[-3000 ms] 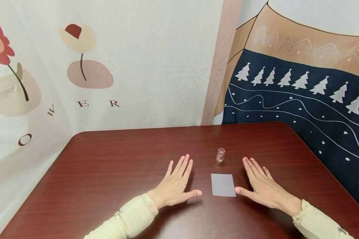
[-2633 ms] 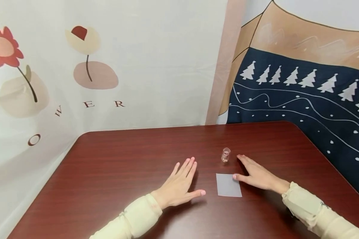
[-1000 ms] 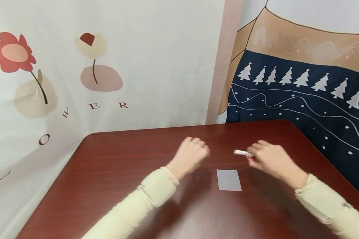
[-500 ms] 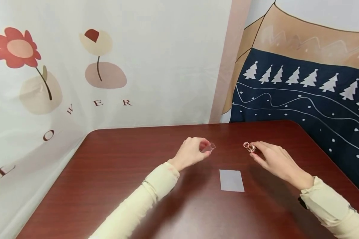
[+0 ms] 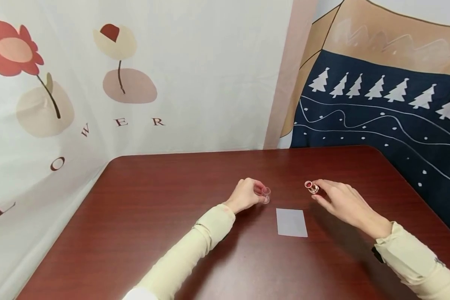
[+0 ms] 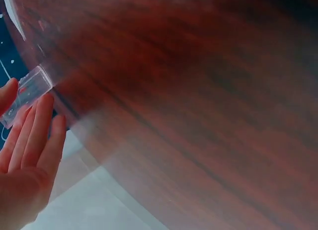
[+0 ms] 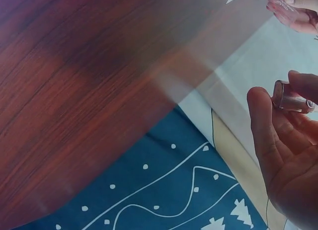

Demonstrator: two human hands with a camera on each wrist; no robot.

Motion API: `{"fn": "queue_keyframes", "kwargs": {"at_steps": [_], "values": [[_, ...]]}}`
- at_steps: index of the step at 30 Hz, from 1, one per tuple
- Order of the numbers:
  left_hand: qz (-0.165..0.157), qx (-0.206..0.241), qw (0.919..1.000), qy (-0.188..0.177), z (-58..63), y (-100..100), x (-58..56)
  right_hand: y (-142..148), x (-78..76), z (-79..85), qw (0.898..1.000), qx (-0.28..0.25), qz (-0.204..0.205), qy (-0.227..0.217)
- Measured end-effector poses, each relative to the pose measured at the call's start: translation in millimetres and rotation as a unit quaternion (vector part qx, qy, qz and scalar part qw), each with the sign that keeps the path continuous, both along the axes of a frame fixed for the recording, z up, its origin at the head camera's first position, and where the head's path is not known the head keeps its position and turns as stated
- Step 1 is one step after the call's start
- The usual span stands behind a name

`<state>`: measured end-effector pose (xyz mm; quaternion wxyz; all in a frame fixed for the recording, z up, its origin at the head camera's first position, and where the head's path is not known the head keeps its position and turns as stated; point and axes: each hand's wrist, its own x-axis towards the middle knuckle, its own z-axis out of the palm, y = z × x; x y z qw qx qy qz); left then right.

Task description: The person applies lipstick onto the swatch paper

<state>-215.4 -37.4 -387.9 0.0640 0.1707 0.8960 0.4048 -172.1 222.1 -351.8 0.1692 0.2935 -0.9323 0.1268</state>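
Over the table, my left hand (image 5: 244, 195) pinches a small clear plastic cup-like piece (image 5: 266, 196) between thumb and fingers. Seen in the left wrist view, this clear piece (image 6: 31, 91) is straight-sided and see-through; the right wrist view shows faint lettering on it. To the right, my right hand (image 5: 346, 204) pinches a small shiny pinkish metallic tube (image 5: 311, 187), its round open-looking end turned up and leftward. In the right wrist view the tube (image 7: 290, 97) sits between thumb and fingers. The two pieces are apart. A square of pale grey paper (image 5: 291, 222) lies flat below and between them.
The dark red-brown wooden table (image 5: 165, 200) has rounded far corners. A white cloth (image 5: 210, 75) with printed flowers and letters hangs behind it, and a navy cloth (image 5: 360, 112) with white trees hangs at the right.
The small clear object that stood on the table was picked up and is now in two pieces, one in each hand. Lately the left hand has lowered slightly, turning its clear piece more upright.
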Motion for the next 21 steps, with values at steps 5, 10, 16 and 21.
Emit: {"fn": "queue_keyframes", "kwargs": {"at_steps": [5, 10, 16, 21], "values": [[0.004, -0.012, 0.9999, 0.005, 8.4, -2.6, -0.3, -5.5, -3.1, 6.3, 1.0, -0.003, 0.004, 0.005], [-0.003, -0.064, 0.9979, 0.014, 15.7, -8.5, 3.6, -10.5, -6.4, 8.8, 1.0, -0.014, 0.018, 0.003], [0.007, -0.1, 0.994, 0.044, 36.3, -26.1, 21.0, -15.1, -6.6, 16.4, 0.998, -0.05, 0.026, -0.006], [0.012, 0.237, 0.9633, -0.124, 50.0, -19.3, 40.9, -29.6, -5.0, 26.6, 0.994, -0.105, 0.036, -0.001]]}}
